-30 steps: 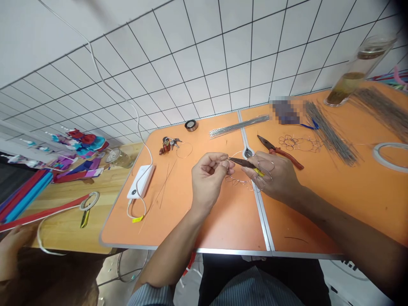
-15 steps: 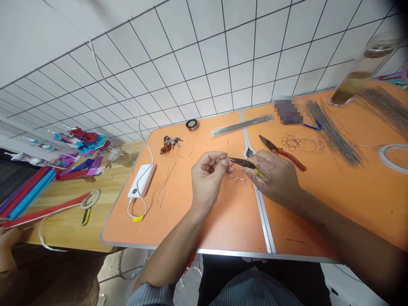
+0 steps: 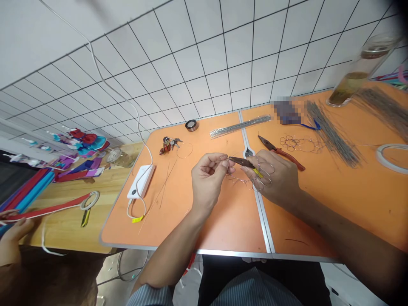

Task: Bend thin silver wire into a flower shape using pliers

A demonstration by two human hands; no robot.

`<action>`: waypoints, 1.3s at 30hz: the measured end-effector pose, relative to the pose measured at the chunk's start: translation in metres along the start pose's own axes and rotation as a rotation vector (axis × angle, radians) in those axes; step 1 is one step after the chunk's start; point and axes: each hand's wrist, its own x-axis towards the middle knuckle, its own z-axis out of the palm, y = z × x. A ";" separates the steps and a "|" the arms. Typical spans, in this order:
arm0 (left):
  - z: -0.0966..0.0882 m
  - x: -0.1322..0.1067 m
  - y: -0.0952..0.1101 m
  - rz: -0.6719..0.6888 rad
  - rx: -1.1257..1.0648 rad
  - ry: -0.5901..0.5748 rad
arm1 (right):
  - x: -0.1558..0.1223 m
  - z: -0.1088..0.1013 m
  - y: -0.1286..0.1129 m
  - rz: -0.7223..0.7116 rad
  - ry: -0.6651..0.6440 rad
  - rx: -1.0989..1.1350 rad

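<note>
Between thumb and fingertips, my left hand (image 3: 208, 174) pinches a thin wire bent into small loops. My right hand (image 3: 274, 174) is closed around a pair of pliers (image 3: 240, 161) with yellow on the handle. The dark jaws point left and meet the wire at my left fingertips. More of the looped wire (image 3: 266, 174) hangs about my right fingers, and a scalloped stretch shows just below the pliers. How the jaws grip the wire is too small to tell.
On the orange table (image 3: 223, 225) lie red-handled pliers (image 3: 288, 158), a looped wire piece (image 3: 301, 143), wire bundles (image 3: 334, 136), keys (image 3: 170, 145), a tape roll (image 3: 191, 125) and a white power bank (image 3: 141, 182). A glass bottle (image 3: 350, 85) stands back right. At left, another person's hand (image 3: 15, 233) holds red ribbon (image 3: 51, 207).
My hands and the pliers keep almost the same place, with the view shifted slightly. At the far left, the other person's hand has come further into view along the red ribbon.
</note>
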 end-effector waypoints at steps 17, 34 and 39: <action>0.000 0.000 -0.001 -0.001 0.008 0.004 | -0.001 0.001 0.001 -0.004 -0.008 -0.024; -0.001 0.000 -0.003 -0.023 -0.025 -0.009 | 0.004 -0.004 0.006 -0.110 0.053 -0.099; 0.000 0.000 -0.002 -0.035 -0.040 -0.013 | 0.006 -0.007 0.006 -0.127 0.060 -0.129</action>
